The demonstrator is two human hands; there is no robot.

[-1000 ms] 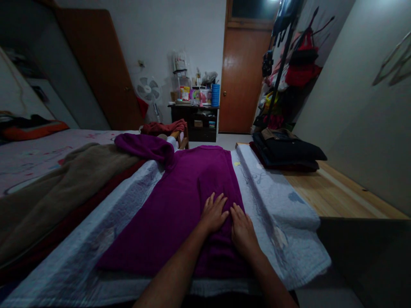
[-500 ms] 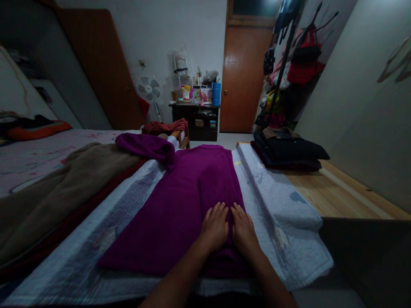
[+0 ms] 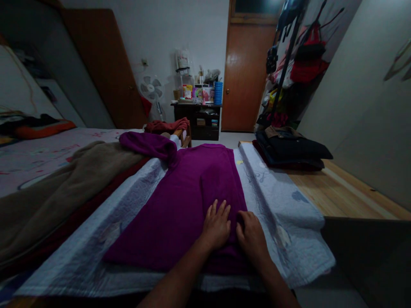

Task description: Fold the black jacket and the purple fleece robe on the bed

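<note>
A purple long-sleeved top (image 3: 180, 205) lies spread on a pale quilted cover, its right side folded inward with that sleeve lying along the body. Its other sleeve (image 3: 146, 143) stretches out to the left over a brown garment. Flat on the folded part rests my left hand (image 3: 217, 224), fingers spread. At the top's right edge, my right hand (image 3: 252, 233) has its fingers curled in, closed on the purple cloth; the fingertips are partly hidden.
On the left lie a brown garment (image 3: 77, 184) and a patterned bedsheet (image 3: 86, 139). A stack of folded dark clothes (image 3: 293, 147) sits at the right on a wooden board (image 3: 308, 192). The quilted cover (image 3: 282, 201) drapes over the board's edge. Farther back stands a low black cabinet (image 3: 195, 124).
My right hand has shifted slightly right and its fingers have curled at the top's edge. My left hand's fingers have spread apart. The view has moved a little.
</note>
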